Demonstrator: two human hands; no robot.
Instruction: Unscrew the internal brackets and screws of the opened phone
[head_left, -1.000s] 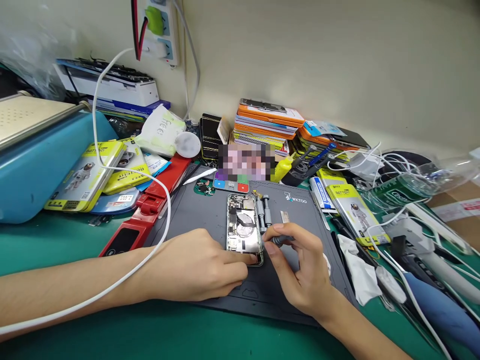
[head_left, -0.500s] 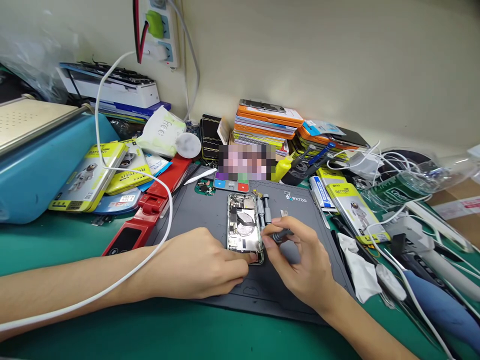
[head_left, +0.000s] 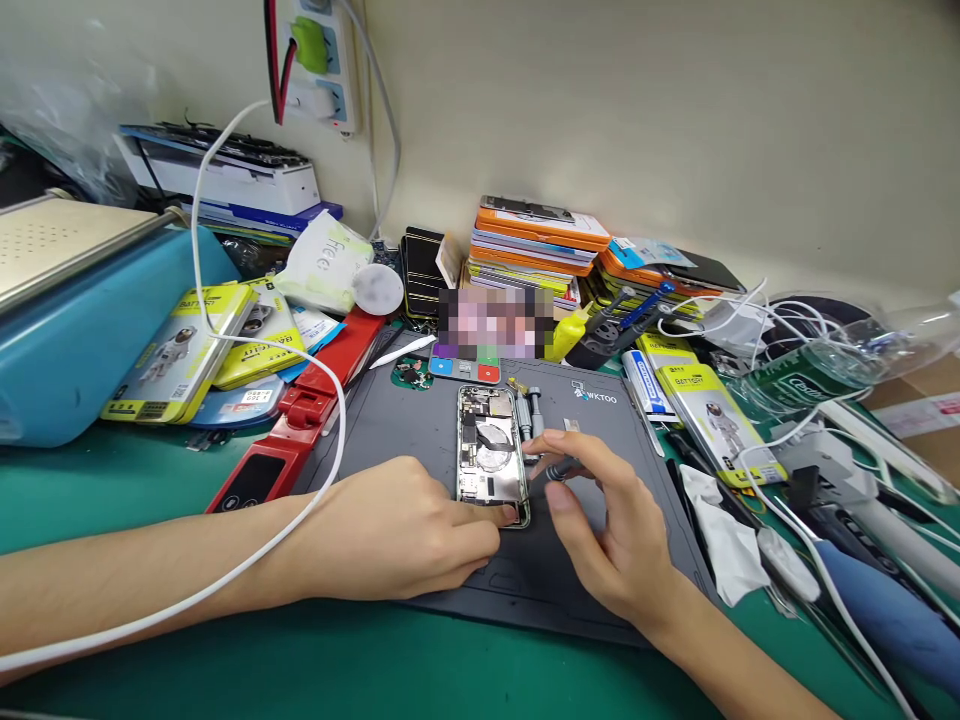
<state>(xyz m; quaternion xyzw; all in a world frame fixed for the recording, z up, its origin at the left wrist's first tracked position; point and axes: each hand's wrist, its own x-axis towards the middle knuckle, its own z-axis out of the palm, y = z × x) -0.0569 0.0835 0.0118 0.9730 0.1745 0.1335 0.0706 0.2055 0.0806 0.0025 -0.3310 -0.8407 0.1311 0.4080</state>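
Slip risk over exposed parts

Head view: the opened phone (head_left: 496, 452) is lying between far and near edges of the mat (head_left: 397, 430). The left hand (head_left: 409, 535), index extended, others folded, is pressing its lower end; the right hand (head_left: 619, 530) is loosely gripping a gray tool (head_left: 560, 469), which could slip, scratching.

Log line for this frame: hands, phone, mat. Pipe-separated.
left hand: touching opened phone, lower end | right hand: at grey tool beside phone, grip unclear | phone: insides exposed, on dark mat
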